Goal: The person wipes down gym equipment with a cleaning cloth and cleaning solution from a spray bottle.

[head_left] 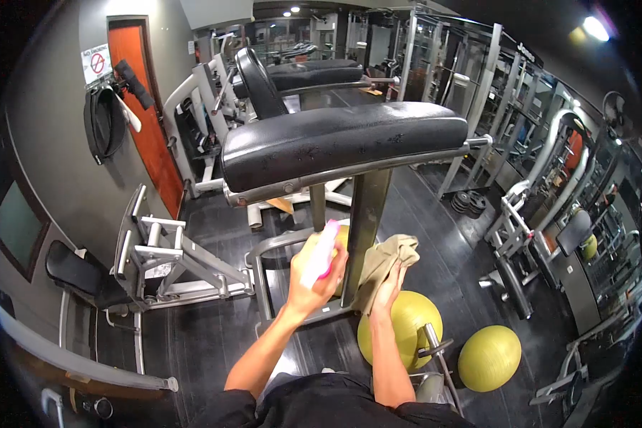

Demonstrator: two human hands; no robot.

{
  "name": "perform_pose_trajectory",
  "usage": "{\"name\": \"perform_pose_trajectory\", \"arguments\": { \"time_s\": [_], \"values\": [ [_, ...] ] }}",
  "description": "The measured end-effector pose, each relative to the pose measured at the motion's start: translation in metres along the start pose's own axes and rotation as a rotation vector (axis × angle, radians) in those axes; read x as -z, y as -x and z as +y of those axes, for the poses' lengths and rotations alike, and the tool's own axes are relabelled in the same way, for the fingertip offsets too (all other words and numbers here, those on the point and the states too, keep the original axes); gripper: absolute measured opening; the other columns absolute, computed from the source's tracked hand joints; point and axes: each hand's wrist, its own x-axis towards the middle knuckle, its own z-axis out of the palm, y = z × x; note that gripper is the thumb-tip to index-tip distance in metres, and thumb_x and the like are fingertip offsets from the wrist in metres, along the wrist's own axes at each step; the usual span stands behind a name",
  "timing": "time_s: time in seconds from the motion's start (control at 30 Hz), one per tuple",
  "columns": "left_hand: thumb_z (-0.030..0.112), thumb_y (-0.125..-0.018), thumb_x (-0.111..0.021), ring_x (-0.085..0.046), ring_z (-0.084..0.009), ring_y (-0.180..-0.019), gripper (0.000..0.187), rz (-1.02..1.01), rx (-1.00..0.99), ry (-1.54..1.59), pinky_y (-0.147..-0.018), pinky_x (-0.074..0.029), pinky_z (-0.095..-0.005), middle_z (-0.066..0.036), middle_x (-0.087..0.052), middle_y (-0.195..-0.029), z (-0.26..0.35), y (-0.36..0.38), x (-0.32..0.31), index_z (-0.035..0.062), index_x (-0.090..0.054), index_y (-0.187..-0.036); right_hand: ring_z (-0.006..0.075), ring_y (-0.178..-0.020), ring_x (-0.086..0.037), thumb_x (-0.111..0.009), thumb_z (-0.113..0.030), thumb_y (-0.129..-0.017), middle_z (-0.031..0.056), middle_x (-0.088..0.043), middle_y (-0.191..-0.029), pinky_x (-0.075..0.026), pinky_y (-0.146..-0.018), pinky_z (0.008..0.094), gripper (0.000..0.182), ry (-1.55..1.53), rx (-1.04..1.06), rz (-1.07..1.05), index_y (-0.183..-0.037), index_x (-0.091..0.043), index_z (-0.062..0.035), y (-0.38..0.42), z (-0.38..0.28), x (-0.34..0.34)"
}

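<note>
Currently, the left hand [308,274] is wrapping its fingers firmly around a pink-and-white bottle [322,257] near the frame's centre. Just right of it, the right hand [386,291] is laying its fingers along a beige cloth [391,262]; bunched fabric is hiding how far they are closing. A dark post [370,214] is standing between bottle and cloth, a black pad [346,139] is stretching above both, and bare floor [439,239] is opening toward the frame's right.
</note>
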Motion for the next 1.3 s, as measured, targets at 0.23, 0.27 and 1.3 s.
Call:
{"name": "perform_pose_trajectory", "arguments": {
  "time_s": [0.23,0.27,1.3],
  "values": [
    [-0.002,-0.083,-0.060,-0.057,-0.0126,-0.064,0.010,0.260,0.227,-0.032,-0.060,-0.046,-0.0262,-0.008,-0.060,-0.078,-0.018,0.081,0.042,-0.0026,-0.058,-0.094,0.0241,-0.124,-0.041,-0.047,-0.018,-0.096,0.0138,-0.041,-0.137,-0.030,-0.104,0.0357,0.042,0.384,0.628,-0.280,-0.133,-0.041,-0.0013,-0.016,0.005,-0.087],
    [-0.002,-0.083,-0.060,-0.057,-0.0126,-0.064,0.010,0.267,0.228,-0.040,-0.060,-0.046,-0.0262,-0.008,-0.060,-0.078,-0.020,0.092,0.048,-0.0026,-0.058,-0.094,0.0283,-0.121,-0.045,-0.050,-0.012,-0.094,0.0184,-0.044,-0.134,-0.033,-0.102,0.0379,0.035,0.445,0.680,-0.391,-0.127,-0.049,-0.0007,-0.018,0.016,-0.096],
    [-0.005,-0.090,-0.048,-0.058,-0.0142,-0.061,0.011,0.455,0.267,0.033,-0.055,-0.047,-0.0264,-0.014,-0.055,-0.089,-0.007,0.066,0.037,-0.0024,-0.045,-0.100,0.0220,-0.098,-0.055,-0.052,-0.017,-0.082,0.0027,-0.060,-0.100,-0.018,-0.113,0.0526,0.052,0.901,1.513,-0.888,-0.134,-0.050,-0.0198,-0.015,0.001,-0.245]
  ]
}}
